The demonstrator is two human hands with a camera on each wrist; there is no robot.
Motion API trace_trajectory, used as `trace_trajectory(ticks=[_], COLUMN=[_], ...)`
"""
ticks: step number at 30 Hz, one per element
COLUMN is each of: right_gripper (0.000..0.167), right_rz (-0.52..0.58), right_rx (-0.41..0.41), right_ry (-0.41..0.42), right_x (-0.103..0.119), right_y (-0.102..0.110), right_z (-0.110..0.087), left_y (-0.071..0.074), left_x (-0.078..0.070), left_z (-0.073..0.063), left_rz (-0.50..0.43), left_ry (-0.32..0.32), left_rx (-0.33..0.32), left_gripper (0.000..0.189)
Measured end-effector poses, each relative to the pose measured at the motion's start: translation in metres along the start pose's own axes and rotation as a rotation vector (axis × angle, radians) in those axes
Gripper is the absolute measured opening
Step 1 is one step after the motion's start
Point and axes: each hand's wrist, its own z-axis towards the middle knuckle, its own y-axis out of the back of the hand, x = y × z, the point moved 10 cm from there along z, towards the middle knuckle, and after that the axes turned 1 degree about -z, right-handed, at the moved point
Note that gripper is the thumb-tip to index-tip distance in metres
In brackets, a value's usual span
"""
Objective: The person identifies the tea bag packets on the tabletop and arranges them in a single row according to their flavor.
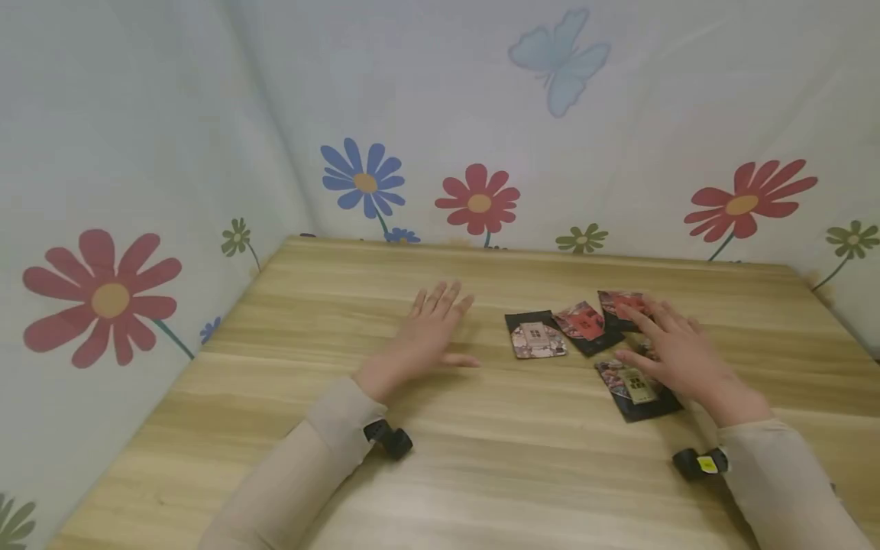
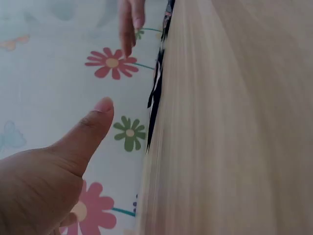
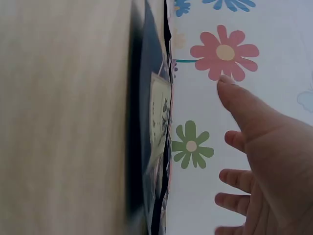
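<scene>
Several flat, dark printed packets lie on the table right of centre. One with a pale pink label [image 1: 536,336] is leftmost. Beside it, a packet with a red label [image 1: 583,327] lies tilted, and another red-labelled packet [image 1: 608,304] is behind, partly covered by fingers. Nearest me is a packet with a yellowish label [image 1: 635,391]. My right hand [image 1: 687,363] is held over the right-hand packets, fingers extended and spread; the right wrist view shows thumb and fingers apart from the packet [image 3: 159,117]. My left hand [image 1: 426,336] is left of the packets, fingers extended, holding nothing.
The wood-grain table [image 1: 481,473] reaches back to a pale cloth wall [image 1: 426,92] printed with flowers and a butterfly. A similar wall [image 1: 124,168] runs along the left side. Each wrist wears a small black camera [image 1: 392,439].
</scene>
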Motion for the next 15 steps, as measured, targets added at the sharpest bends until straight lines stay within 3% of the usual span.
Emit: trace_trajectory(ticks=[5, 15], right_gripper=[0.075, 0.058], right_rz=[0.088, 0.097], right_rx=[0.033, 0.038], right_ry=[0.025, 0.08], right_x=[0.01, 0.028], right_y=[-0.001, 0.003], right_z=[0.005, 0.016], left_y=[0.003, -0.002], left_x=[-0.026, -0.062], left_z=[0.012, 0.037], left_rz=[-0.01, -0.059], left_ry=[-0.081, -0.105], left_rx=[-0.035, -0.048], left_gripper=[0.1, 0.082])
